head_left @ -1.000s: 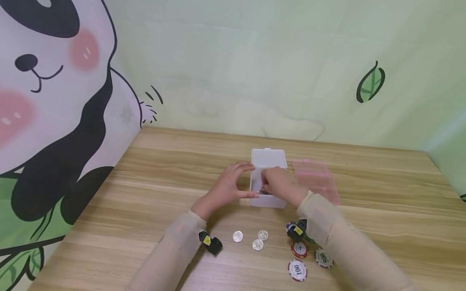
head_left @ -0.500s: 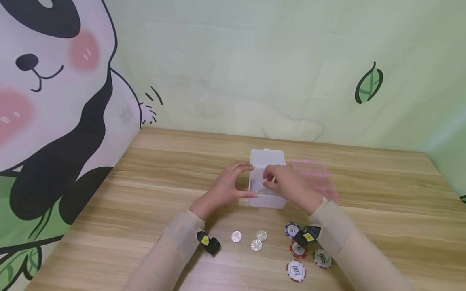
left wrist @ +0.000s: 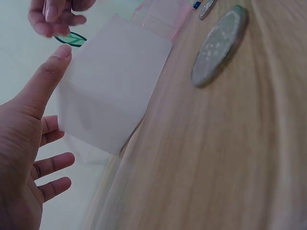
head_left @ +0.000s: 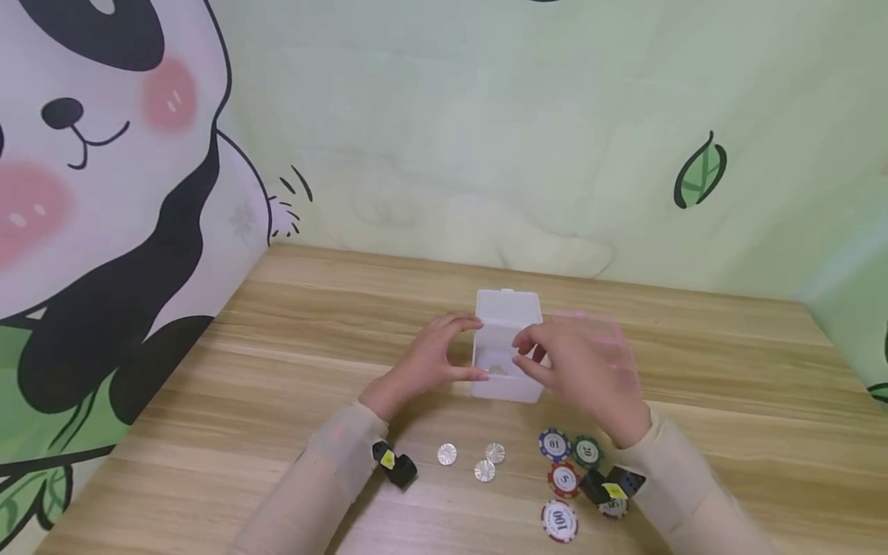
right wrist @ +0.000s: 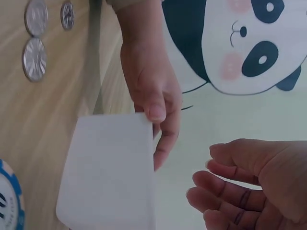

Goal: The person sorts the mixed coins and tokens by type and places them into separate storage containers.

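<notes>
A white plastic box [head_left: 507, 389] stands on the table, its lid [head_left: 509, 307] tipped back. At least one silvery coin [head_left: 496, 371] lies inside, near the front wall. My left hand [head_left: 423, 361] grips the box's left side, thumb at the front corner and fingers at the rear; in the left wrist view the thumb tip meets the top edge. Over the box's right edge hovers my right hand [head_left: 572, 370], fingers loosely bent, with nothing visible between them in the right wrist view. Several silvery coins [head_left: 447, 455] lie on the table in front of the box.
Several poker chips [head_left: 559, 521] lie at the front right, one partly hidden by the right wrist camera [head_left: 613, 486]. A pink translucent case [head_left: 627, 351] sits right of the box, partly behind the right hand. A panda-print wall hanging [head_left: 187, 162] borders the wooden table [head_left: 333, 308].
My right hand has risen out of the box and moved right, its fingers loosening. The coin inside now shows, as do the blue and green chips. My left hand stays on the box.
</notes>
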The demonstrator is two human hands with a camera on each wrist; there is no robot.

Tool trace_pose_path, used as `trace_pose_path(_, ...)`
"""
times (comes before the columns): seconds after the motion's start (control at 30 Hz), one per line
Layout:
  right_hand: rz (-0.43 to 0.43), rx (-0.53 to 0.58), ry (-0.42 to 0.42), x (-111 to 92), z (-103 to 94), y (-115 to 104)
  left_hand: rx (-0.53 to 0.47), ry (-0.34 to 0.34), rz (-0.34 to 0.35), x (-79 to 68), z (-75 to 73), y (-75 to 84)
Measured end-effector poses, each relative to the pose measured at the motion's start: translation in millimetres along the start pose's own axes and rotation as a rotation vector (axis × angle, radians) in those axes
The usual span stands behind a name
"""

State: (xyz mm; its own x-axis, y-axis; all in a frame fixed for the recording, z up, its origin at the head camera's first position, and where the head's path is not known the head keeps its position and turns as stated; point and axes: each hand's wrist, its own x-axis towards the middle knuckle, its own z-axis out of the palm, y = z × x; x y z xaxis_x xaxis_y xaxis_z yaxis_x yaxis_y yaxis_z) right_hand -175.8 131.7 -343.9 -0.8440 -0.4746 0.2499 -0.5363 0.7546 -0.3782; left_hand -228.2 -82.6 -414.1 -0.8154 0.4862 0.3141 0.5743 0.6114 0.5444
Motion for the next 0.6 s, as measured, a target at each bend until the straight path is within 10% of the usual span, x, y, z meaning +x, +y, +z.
trace_pose_path(0.6, -0.127, 0.007, -0.154, -36, 28.4, -19, -0.008, -0.026, -0.021, -1.8, -2.6, -1.1)
